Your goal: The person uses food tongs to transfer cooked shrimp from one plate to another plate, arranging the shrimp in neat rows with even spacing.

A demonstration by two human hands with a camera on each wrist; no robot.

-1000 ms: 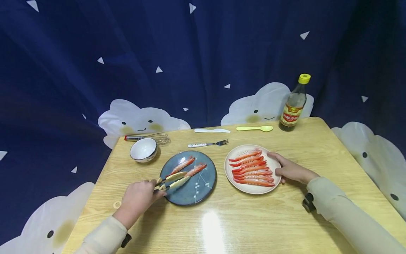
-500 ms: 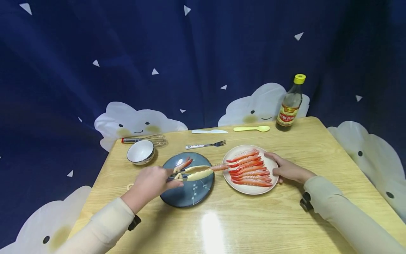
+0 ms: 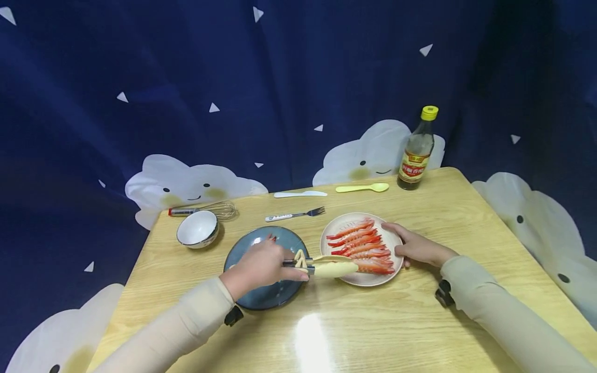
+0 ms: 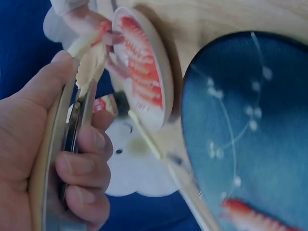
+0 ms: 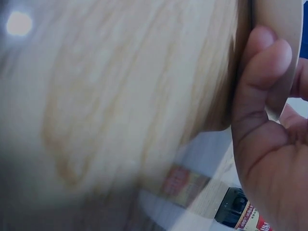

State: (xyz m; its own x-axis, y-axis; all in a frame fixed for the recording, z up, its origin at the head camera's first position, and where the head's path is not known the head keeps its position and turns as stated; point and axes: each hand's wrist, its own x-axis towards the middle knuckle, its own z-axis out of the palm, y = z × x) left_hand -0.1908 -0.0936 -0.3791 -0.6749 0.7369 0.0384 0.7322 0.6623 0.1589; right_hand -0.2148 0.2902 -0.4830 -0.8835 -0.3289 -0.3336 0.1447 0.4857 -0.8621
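My left hand [image 3: 261, 263] grips tongs [image 3: 335, 269] with cream-coloured tips, held over the front part of the white plate [image 3: 361, 282]. In the left wrist view a red-orange shrimp [image 4: 103, 27] shows at the tips of the tongs. Several shrimp [image 3: 356, 241] lie in a row on that plate. My right hand [image 3: 422, 247] holds the plate's right rim; in the right wrist view, fingers [image 5: 269, 62] curl over the edge. Under my left forearm and hand sits the dark blue plate [image 3: 280, 298], where one shrimp [image 4: 255, 219] lies, mostly hidden in the head view.
Behind the plates lie a fork [image 3: 295, 214], a white knife [image 3: 300, 194] and a yellow spoon [image 3: 361, 188]. A white bowl [image 3: 198, 229] and a whisk [image 3: 205, 210] are at the back left. A sauce bottle [image 3: 415, 160] stands at the back right, near the table's edge.
My left hand has moved right with the tongs, carrying a shrimp from the blue plate to above the white plate. My right hand keeps its hold on the white plate's rim.
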